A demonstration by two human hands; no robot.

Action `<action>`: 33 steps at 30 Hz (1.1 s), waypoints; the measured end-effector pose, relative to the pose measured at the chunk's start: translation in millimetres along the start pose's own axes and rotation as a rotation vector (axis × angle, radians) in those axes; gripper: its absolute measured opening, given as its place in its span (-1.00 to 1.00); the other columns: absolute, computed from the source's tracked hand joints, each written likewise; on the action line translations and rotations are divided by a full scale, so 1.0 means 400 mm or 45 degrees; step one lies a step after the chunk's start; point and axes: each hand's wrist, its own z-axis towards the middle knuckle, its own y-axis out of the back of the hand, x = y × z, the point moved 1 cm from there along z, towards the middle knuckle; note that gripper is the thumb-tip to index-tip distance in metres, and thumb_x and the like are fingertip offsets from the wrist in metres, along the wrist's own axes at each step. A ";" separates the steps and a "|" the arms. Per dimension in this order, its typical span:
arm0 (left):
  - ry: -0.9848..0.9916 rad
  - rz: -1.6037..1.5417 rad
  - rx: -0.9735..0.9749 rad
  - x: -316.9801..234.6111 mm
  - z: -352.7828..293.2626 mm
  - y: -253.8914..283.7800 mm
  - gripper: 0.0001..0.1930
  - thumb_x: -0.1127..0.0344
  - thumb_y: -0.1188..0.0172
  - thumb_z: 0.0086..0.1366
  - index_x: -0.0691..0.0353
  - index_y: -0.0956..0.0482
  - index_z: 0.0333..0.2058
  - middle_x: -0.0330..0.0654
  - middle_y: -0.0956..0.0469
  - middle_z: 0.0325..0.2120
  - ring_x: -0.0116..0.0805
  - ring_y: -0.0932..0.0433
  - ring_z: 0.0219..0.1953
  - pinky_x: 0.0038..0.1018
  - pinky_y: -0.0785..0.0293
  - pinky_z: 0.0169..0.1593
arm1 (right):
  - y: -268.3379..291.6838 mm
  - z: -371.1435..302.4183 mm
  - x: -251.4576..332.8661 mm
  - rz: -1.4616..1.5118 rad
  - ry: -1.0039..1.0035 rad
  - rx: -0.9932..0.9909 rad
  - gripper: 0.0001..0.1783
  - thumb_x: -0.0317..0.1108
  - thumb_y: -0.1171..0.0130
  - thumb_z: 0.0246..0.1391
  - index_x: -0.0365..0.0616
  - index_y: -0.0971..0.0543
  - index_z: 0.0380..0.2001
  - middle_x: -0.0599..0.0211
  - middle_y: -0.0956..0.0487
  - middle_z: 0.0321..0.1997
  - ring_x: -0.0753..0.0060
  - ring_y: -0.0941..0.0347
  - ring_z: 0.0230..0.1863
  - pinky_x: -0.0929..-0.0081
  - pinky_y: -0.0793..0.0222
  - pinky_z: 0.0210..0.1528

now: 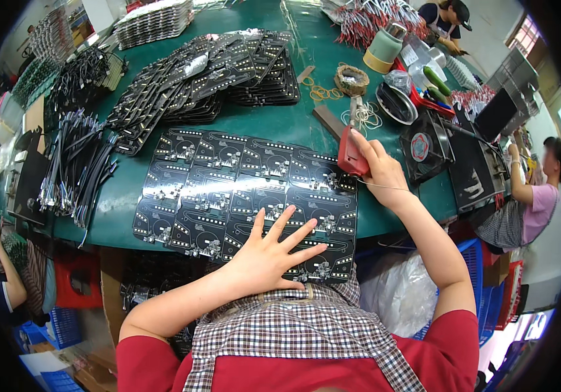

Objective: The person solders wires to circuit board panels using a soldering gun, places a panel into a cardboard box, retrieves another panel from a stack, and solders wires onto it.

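Observation:
A large black circuit board panel (pixel 214 210), with rows of small pale components on it, lies at the table's front edge and slightly overhangs it. My left hand (pixel 268 253) rests on its lower part, fingers spread and flat. At the panel's upper right corner, my right hand (pixel 383 171) is closed around a red hand tool (pixel 352 155). The tool's narrow grey end points away from me; its exact kind is unclear. A thin pale cord (pixel 390 187) runs across my right wrist. Beyond the panel is a spread-out pile of similar black boards (pixel 192 78).
Bundled cables (pixel 79 163) lie at the left on the green table (pixel 319 59). Rubber bands (pixel 323 91), a roll of tape (pixel 351 80), a dark bar (pixel 328 122), a metal dish (pixel 396 104) and a black fan (pixel 426 147) sit at the right. Other people work around the table.

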 end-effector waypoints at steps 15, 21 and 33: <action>0.029 -0.070 -0.050 0.006 0.000 -0.005 -0.22 -0.31 -0.11 0.01 -0.30 -0.15 0.22 -0.16 0.01 0.30 0.16 0.13 0.32 0.36 0.08 0.13 | 0.007 0.080 0.029 0.108 0.762 -0.079 -0.23 -0.47 -0.25 -0.30 0.15 -0.36 0.12 0.26 -0.46 -0.19 0.15 -0.49 -0.30 0.37 -0.45 -0.33; 0.023 -0.101 -0.042 0.006 -0.001 -0.006 -0.20 -0.34 -0.08 0.00 -0.28 -0.13 0.23 -0.17 0.05 0.31 0.17 0.14 0.32 0.37 0.10 0.12 | -0.049 0.121 0.047 0.226 0.889 0.050 -0.23 -0.42 -0.26 -0.29 0.15 -0.35 0.13 0.20 -0.47 -0.18 0.13 -0.50 -0.28 0.37 -0.46 -0.31; -0.063 -0.305 -0.250 0.015 -0.019 -0.049 -0.11 -0.22 -0.25 -0.10 -0.12 -0.15 0.23 -0.10 0.09 0.31 0.14 0.25 0.34 0.31 0.13 0.18 | 0.221 0.239 -0.021 1.435 -0.492 -0.139 -0.58 -0.16 -0.13 0.08 -0.19 -0.47 -0.07 0.30 -0.52 -0.13 0.52 -0.47 -0.18 0.54 -0.41 -0.13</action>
